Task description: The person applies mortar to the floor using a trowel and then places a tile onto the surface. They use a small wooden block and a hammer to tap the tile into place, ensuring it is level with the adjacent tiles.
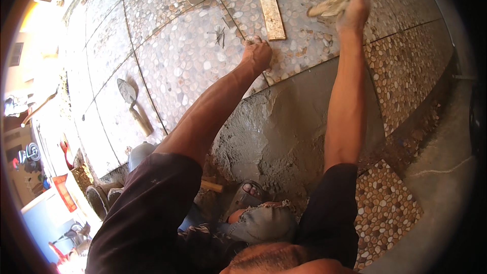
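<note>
Right of the plank (pixel 270 7), the right hand (pixel 356 10) has its grip closed around a piece of wood (pixel 328 7). Just left of the plank's near end, the left hand (pixel 257 55) is at the tiles (pixel 177 61), fingers curled; I cannot tell whether its grip holds anything. A trowel (pixel 127 91) lies well left of the plank, wet mortar (pixel 284 122) on its near side.
</note>
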### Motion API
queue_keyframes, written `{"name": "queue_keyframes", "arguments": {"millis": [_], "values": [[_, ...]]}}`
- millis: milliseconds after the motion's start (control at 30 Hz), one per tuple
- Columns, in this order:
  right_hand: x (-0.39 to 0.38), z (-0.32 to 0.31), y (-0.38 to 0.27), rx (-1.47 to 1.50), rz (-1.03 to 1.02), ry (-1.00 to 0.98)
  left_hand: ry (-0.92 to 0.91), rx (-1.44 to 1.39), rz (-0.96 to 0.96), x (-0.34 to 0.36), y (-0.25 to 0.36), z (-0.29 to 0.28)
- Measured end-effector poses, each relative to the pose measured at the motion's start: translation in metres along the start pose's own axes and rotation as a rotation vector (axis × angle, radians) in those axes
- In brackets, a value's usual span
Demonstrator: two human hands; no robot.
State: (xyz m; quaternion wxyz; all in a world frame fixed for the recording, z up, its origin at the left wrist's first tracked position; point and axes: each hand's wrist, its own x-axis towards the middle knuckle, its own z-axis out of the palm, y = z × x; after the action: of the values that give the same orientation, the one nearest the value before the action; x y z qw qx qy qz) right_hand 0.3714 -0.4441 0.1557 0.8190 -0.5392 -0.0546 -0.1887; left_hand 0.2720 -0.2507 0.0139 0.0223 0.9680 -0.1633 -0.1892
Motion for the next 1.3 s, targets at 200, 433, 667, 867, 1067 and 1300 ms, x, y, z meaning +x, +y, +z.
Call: {"name": "queue_keyframes", "arguments": {"millis": [200, 433, 667, 867, 1067, 1300], "values": [[0.011, 0.002, 0.02, -0.107, -0.012, 0.216, -0.014, -0.039, 0.005, 0.003, -0.003, 0.004], [0.02, -0.009, 0.031, -0.188, -0.133, 0.167, -0.053, -0.065, 0.049, 0.006, 0.0, -0.001], [0.014, -0.031, 0.045, -0.083, -0.007, 0.065, -0.011, -0.091, 0.06, 0.002, 0.003, 0.002], [-0.046, -0.009, -0.01, 0.043, 0.14, 0.045, 0.108, -0.067, -0.011, -0.005, -0.016, 0.005], [-0.134, 0.008, -0.039, 0.115, 0.208, 0.006, 0.107, -0.116, -0.029, 0.0, -0.008, 0.024], [-0.115, 0.0, 0.023, 0.133, 0.168, 0.078, 0.068, -0.07, -0.05, -0.003, -0.009, 0.02]]}}
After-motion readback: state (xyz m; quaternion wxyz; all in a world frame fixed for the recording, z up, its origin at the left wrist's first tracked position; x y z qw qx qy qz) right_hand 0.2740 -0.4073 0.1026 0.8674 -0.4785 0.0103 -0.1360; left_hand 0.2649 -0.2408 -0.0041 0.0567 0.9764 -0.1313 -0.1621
